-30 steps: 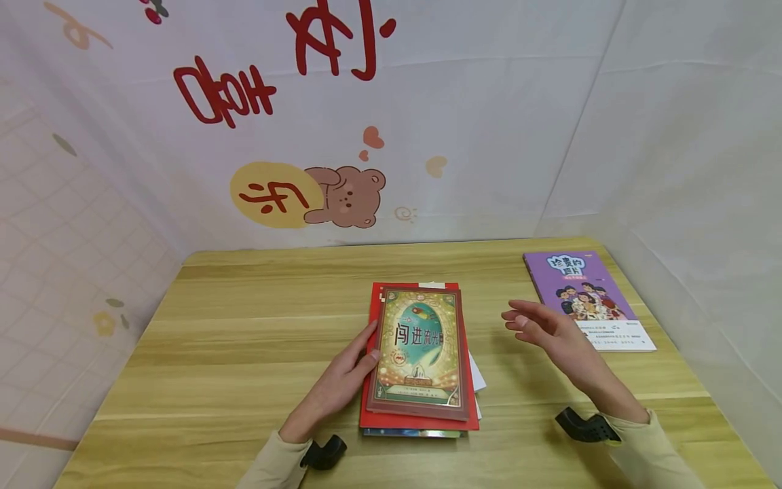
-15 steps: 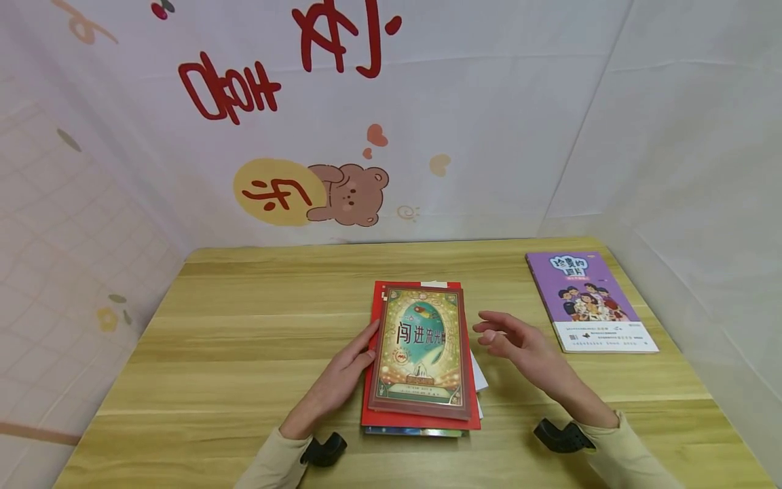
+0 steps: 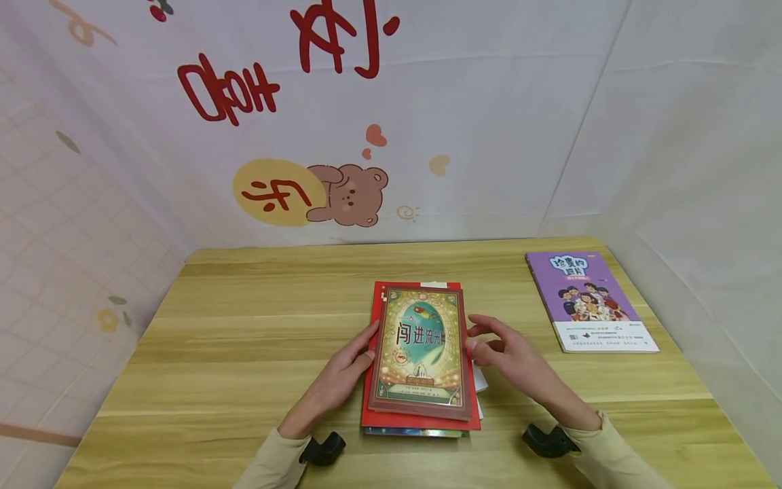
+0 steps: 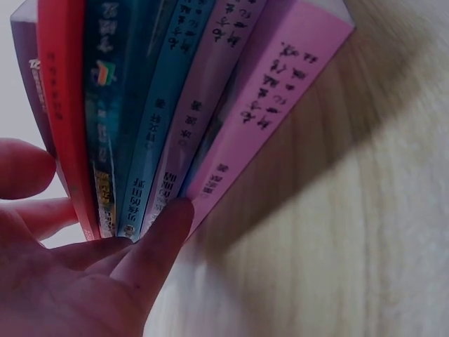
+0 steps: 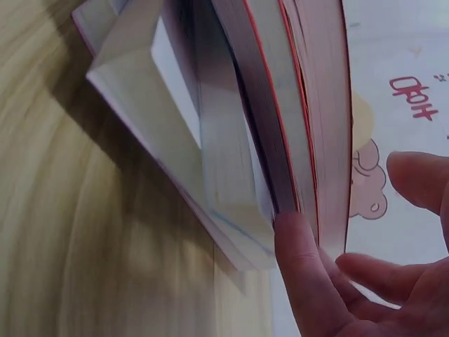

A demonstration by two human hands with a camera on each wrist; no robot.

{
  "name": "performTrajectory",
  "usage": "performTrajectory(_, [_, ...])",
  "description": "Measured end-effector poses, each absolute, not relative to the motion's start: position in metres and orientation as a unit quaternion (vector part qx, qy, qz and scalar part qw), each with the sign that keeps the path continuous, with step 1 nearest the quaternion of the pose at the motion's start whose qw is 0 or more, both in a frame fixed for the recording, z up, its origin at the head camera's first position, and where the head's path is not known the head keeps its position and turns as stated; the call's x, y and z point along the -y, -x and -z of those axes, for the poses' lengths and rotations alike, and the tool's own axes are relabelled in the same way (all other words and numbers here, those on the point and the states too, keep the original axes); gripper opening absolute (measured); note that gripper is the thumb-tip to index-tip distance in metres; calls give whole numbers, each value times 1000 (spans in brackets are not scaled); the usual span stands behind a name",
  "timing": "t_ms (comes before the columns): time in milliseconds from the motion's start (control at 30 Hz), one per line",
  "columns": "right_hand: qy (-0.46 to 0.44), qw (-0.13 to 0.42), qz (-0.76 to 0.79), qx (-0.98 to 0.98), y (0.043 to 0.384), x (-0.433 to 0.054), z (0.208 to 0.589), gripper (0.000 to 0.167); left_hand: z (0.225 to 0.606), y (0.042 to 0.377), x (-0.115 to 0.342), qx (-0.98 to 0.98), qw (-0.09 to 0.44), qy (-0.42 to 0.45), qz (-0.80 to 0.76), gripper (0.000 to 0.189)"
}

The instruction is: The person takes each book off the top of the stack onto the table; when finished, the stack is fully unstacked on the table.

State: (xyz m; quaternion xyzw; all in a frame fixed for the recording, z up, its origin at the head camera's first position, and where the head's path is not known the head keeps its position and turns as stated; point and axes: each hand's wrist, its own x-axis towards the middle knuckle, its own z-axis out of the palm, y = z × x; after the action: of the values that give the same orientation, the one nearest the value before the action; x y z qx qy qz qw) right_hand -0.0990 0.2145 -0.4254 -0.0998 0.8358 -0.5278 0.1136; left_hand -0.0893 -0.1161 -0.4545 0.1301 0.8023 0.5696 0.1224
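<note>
A stack of several books lies on the table, topped by a gold-and-green storybook point(image 3: 421, 380) with a brown border. Under it a larger red book point(image 3: 421, 422) sticks out around the edges. My left hand point(image 3: 339, 380) rests against the spine side of the stack. In the left wrist view its fingers touch the spines, from a red spine point(image 4: 63, 91) to a thick pink book point(image 4: 280, 91) at the bottom. On the opposite side, my right hand point(image 3: 516, 360) has its fingertips at the stack's edge. The right wrist view shows these fingers against the page edges point(image 5: 326, 126).
A purple book point(image 3: 586, 292) with a white lower band lies apart at the right of the wooden table point(image 3: 244, 339). Behind the table hangs a white cloth point(image 3: 489, 136) with red characters and a bear. Cloth also covers both sides.
My right hand has moved left from near the purple book to the right side of the stack. The left hand stays at the spines, and the stack has not moved.
</note>
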Motion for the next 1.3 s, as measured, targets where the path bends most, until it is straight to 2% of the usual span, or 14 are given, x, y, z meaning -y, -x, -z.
performTrajectory(500, [66,125,501,-854,102,-201,426,75,456,89,119,-798,145,-117,-573,53])
performTrajectory(1000, [75,106,497,-858,107,-198,432,78,457,89,121,-805,153,-107,-563,52])
performTrajectory(1300, [65,138,520,-841,110,-200,435,79,457,88,120,-809,150,-109,-558,53])
